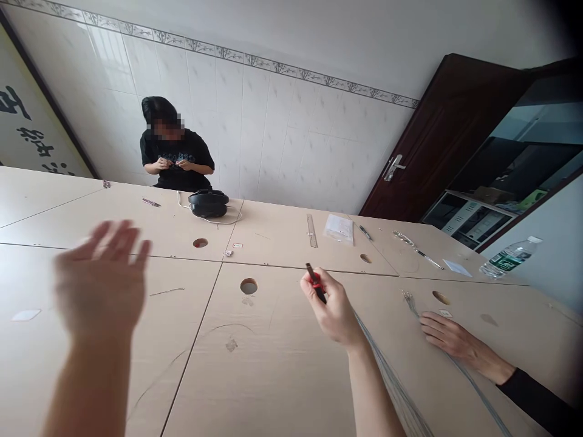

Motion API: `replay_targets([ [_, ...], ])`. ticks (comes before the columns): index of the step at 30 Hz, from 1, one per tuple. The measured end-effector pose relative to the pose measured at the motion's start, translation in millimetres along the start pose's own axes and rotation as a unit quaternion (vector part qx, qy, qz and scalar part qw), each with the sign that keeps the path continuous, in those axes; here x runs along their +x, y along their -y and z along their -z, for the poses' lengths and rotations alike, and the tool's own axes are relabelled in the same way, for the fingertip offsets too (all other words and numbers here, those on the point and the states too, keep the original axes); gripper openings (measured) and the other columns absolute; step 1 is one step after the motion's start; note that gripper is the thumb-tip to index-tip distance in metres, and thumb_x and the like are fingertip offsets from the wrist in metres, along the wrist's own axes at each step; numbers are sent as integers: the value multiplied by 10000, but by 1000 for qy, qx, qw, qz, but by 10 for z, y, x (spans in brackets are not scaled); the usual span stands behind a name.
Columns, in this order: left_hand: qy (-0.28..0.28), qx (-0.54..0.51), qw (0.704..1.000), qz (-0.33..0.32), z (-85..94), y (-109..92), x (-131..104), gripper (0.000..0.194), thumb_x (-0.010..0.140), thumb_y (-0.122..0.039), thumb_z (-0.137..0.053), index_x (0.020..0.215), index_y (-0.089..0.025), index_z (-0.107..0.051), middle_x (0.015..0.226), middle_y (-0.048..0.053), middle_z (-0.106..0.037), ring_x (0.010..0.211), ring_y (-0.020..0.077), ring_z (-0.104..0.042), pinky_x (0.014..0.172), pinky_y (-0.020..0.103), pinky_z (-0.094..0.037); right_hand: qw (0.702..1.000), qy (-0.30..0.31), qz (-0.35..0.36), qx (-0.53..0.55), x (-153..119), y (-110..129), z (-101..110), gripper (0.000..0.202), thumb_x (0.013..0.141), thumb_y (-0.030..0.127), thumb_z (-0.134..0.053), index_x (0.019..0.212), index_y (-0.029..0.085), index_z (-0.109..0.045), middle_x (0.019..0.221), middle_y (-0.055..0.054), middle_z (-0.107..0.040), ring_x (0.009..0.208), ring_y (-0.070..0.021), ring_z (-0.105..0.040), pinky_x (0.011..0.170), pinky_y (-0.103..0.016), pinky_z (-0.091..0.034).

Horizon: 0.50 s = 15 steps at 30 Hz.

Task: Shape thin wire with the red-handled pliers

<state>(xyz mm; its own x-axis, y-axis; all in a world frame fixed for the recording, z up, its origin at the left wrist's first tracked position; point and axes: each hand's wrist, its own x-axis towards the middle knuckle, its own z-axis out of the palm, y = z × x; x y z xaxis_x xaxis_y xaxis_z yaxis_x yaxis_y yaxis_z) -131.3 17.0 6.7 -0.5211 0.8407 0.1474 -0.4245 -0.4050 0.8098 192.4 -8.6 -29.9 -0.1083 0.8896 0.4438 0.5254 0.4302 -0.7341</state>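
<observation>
My left hand is raised over the table on the left, blurred, with its fingers apart and nothing in it. Closed in my right hand is a small red-and-black tool with a dark metal tip pointing up and away; its exact kind is unclear. A bundle of thin grey wires runs along the table beside my right forearm, partly hidden behind it. A thin strand lies just right of my left hand.
At right, a co-worker's hand rests on another wire bundle. Across the table sits a person, behind a black headset-like device. A ruler, plastic bag and water bottle lie farther back. The tabletop has round holes.
</observation>
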Motion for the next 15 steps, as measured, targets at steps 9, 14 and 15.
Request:
replay_targets([
  [9, 462, 115, 821, 316, -639, 786, -657, 713, 886, -708, -259, 1175, -215, -685, 1329, 110, -614, 1326, 273, -460, 1152, 414, -234, 997, 56, 42, 23, -56, 201, -163, 129, 931, 249, -462, 806, 217, -453, 739, 4, -459, 678, -141, -453, 612, -252, -384],
  [14, 632, 71, 673, 378, -622, 841, -786, 854, 853, -771, -183, 1134, -149, -697, 1197, 176, -677, 1130, 301, -616, 1023, 468, -403, 999, 23, 38, 31, -60, 223, -92, 172, 955, 295, -459, 801, 219, -458, 739, 11, -476, 663, -130, -460, 636, -254, -397],
  [15, 655, 66, 645, 387, -634, 825, -804, 806, 857, -757, -254, 1132, -142, -696, 1189, 183, -680, 1115, 303, -626, 999, 465, -425, 999, 16, 36, 30, -58, 211, -82, 170, 957, 299, -459, 807, 219, -464, 741, 11, -481, 660, -129, -459, 639, -255, -398],
])
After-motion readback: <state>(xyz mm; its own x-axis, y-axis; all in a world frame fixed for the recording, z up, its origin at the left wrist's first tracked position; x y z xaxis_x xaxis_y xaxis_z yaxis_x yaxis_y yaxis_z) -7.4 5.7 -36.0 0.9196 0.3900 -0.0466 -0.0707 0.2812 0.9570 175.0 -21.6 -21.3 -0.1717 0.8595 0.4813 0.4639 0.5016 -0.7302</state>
